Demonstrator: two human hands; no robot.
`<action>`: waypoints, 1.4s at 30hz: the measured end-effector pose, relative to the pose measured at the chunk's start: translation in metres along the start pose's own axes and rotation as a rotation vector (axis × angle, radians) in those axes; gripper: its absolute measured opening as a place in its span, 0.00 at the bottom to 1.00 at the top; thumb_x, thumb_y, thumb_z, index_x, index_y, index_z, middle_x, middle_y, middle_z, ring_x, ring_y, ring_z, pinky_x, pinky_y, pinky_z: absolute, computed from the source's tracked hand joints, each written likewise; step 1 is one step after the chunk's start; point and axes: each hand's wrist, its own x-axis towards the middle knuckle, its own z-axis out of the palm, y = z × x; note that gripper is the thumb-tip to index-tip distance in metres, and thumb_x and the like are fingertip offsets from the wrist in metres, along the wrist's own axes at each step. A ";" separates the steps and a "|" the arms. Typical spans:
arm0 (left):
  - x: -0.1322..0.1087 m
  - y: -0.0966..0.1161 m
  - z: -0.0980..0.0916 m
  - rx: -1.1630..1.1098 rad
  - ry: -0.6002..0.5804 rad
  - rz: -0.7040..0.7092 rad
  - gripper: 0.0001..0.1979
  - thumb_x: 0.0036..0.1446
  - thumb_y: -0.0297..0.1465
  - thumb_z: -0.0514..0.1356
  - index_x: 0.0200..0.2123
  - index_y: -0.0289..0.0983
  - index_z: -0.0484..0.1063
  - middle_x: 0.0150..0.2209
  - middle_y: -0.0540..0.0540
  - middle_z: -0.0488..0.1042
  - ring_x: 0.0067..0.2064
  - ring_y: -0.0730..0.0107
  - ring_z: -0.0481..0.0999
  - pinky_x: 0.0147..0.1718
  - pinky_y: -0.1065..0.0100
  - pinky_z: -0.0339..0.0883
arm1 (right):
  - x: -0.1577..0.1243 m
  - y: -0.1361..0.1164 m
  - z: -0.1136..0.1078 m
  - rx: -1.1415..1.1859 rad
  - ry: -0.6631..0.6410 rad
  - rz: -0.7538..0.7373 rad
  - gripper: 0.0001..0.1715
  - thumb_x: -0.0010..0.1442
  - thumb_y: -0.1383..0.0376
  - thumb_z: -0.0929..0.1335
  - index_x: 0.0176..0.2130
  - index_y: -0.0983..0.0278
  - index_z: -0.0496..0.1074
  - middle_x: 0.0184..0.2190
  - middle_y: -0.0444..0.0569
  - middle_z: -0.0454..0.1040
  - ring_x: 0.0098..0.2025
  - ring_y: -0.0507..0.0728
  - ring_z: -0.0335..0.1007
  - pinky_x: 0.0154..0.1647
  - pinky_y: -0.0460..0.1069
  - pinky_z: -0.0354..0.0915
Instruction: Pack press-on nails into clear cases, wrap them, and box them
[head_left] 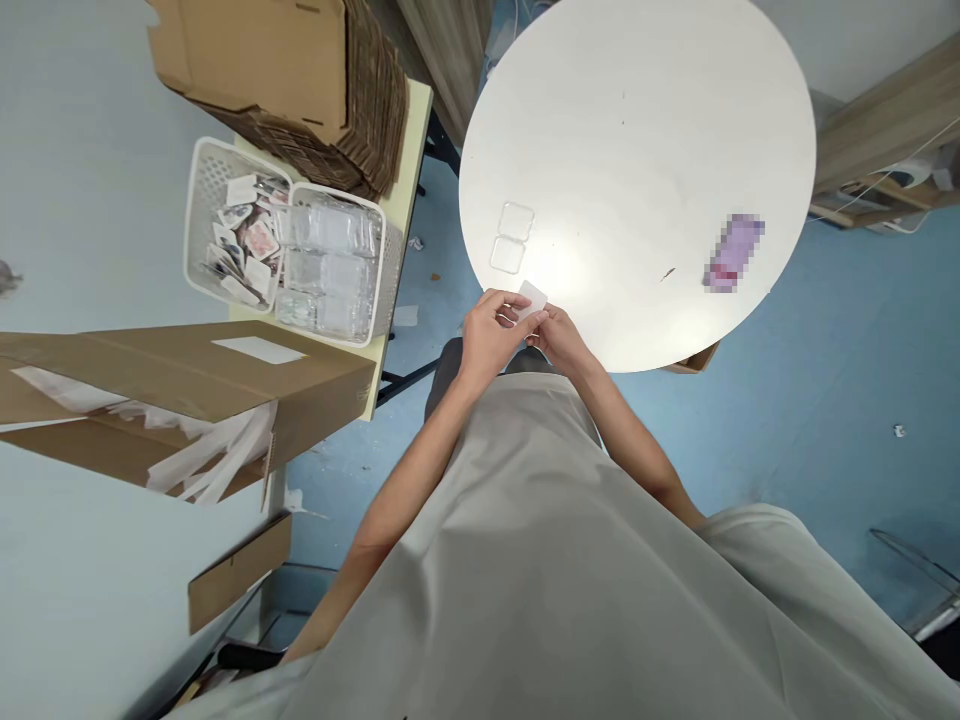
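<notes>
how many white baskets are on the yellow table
2. They stand side by side on the yellow table: the left basket holds small cards, the right basket clear plastic items. None seems hidden there, though the boxes cover part of it.

Small packing workroom, I judge: stacked flat cardboard boxes [247, 65] at my left, white basket [391, 270] of clear plastic cases [345, 235], another [194, 210] of small cards [260, 240], open carton [326, 390], round white worktable [630, 90], bare blue floor [832, 400].

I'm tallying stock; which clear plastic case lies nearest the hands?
The open case on the round table; the other cases sit in a white basket.
</notes>
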 end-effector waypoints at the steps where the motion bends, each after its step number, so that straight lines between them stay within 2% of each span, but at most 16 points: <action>1: 0.003 -0.005 -0.001 -0.005 -0.013 -0.016 0.11 0.60 0.37 0.78 0.42 0.40 0.85 0.47 0.45 0.85 0.40 0.67 0.83 0.44 0.64 0.78 | 0.003 0.002 -0.002 0.002 0.004 0.022 0.19 0.62 0.49 0.80 0.40 0.59 0.79 0.35 0.43 0.81 0.35 0.50 0.73 0.33 0.44 0.67; 6: 0.037 -0.039 -0.018 -0.033 -0.111 -0.116 0.11 0.69 0.41 0.72 0.45 0.39 0.85 0.43 0.44 0.87 0.39 0.65 0.84 0.41 0.65 0.78 | 0.029 0.011 -0.015 0.005 0.016 0.071 0.27 0.55 0.44 0.85 0.42 0.59 0.82 0.39 0.43 0.82 0.31 0.48 0.72 0.34 0.45 0.68; 9: 0.072 -0.069 -0.026 0.004 -0.107 -0.151 0.11 0.68 0.41 0.72 0.43 0.39 0.84 0.41 0.44 0.87 0.37 0.66 0.82 0.39 0.66 0.77 | 0.052 0.019 -0.021 -0.029 0.069 0.087 0.27 0.52 0.46 0.86 0.39 0.60 0.82 0.39 0.43 0.82 0.31 0.48 0.73 0.34 0.45 0.68; 12: 0.112 -0.100 -0.025 0.019 -0.104 -0.221 0.08 0.68 0.36 0.70 0.45 0.38 0.85 0.39 0.44 0.86 0.36 0.64 0.82 0.37 0.64 0.79 | 0.080 0.025 -0.023 -0.083 0.168 0.082 0.23 0.55 0.49 0.85 0.36 0.61 0.80 0.38 0.44 0.82 0.31 0.48 0.73 0.33 0.45 0.66; 14: 0.137 -0.117 -0.022 0.076 -0.142 -0.261 0.10 0.68 0.33 0.67 0.48 0.37 0.86 0.40 0.43 0.86 0.37 0.62 0.84 0.41 0.62 0.81 | 0.100 0.026 -0.023 -0.142 0.243 0.068 0.19 0.59 0.52 0.84 0.36 0.61 0.80 0.38 0.46 0.84 0.30 0.48 0.72 0.32 0.45 0.65; 19: 0.179 -0.145 -0.018 0.297 -0.182 -0.313 0.16 0.64 0.27 0.65 0.54 0.34 0.86 0.53 0.36 0.88 0.51 0.54 0.86 0.60 0.56 0.78 | 0.143 0.023 -0.024 -0.332 0.430 0.046 0.11 0.66 0.62 0.78 0.33 0.62 0.79 0.34 0.47 0.84 0.27 0.49 0.72 0.29 0.45 0.66; 22: 0.190 -0.155 -0.019 0.289 -0.196 -0.351 0.21 0.63 0.26 0.66 0.59 0.36 0.83 0.59 0.36 0.86 0.54 0.53 0.86 0.62 0.55 0.76 | 0.161 0.022 -0.026 -0.454 0.490 0.062 0.11 0.68 0.67 0.76 0.32 0.63 0.79 0.31 0.44 0.83 0.25 0.50 0.74 0.34 0.46 0.70; 28: 0.197 -0.167 -0.016 0.166 -0.297 -0.311 0.25 0.59 0.23 0.65 0.60 0.35 0.82 0.65 0.32 0.82 0.60 0.50 0.85 0.67 0.54 0.73 | 0.175 0.017 -0.024 -0.615 0.523 0.072 0.14 0.70 0.66 0.75 0.30 0.61 0.79 0.31 0.45 0.84 0.28 0.54 0.81 0.45 0.50 0.77; 32: 0.203 -0.168 -0.012 0.147 -0.340 -0.292 0.26 0.57 0.21 0.64 0.59 0.36 0.82 0.64 0.34 0.83 0.60 0.50 0.84 0.67 0.53 0.73 | 0.175 0.015 -0.017 -0.692 0.555 0.102 0.14 0.70 0.65 0.74 0.30 0.61 0.80 0.31 0.46 0.85 0.31 0.56 0.83 0.49 0.52 0.79; 36: 0.211 -0.167 -0.013 0.151 -0.334 -0.291 0.27 0.57 0.20 0.65 0.60 0.36 0.82 0.64 0.34 0.83 0.60 0.48 0.84 0.68 0.52 0.73 | 0.175 0.017 -0.011 -0.755 0.598 0.130 0.15 0.71 0.61 0.75 0.31 0.60 0.80 0.31 0.48 0.85 0.35 0.60 0.84 0.53 0.55 0.79; 38: 0.216 -0.166 -0.014 0.132 -0.306 -0.285 0.28 0.58 0.21 0.65 0.62 0.35 0.82 0.65 0.34 0.82 0.61 0.49 0.83 0.68 0.53 0.73 | 0.176 0.018 -0.012 -0.772 0.624 0.103 0.13 0.71 0.58 0.76 0.34 0.60 0.81 0.36 0.51 0.87 0.41 0.62 0.86 0.56 0.56 0.79; 40: 0.222 -0.167 -0.014 0.109 -0.276 -0.277 0.28 0.59 0.21 0.66 0.63 0.35 0.81 0.64 0.35 0.82 0.61 0.50 0.83 0.68 0.54 0.73 | 0.179 0.018 -0.015 -0.773 0.672 0.036 0.10 0.71 0.58 0.76 0.42 0.62 0.83 0.46 0.54 0.88 0.50 0.64 0.86 0.61 0.57 0.78; 42: 0.229 -0.168 -0.011 0.094 -0.260 -0.277 0.26 0.60 0.21 0.66 0.61 0.35 0.82 0.62 0.35 0.84 0.60 0.51 0.84 0.67 0.54 0.73 | 0.183 0.017 -0.019 -0.765 0.712 -0.019 0.13 0.72 0.59 0.75 0.51 0.64 0.83 0.53 0.58 0.87 0.56 0.65 0.84 0.65 0.58 0.75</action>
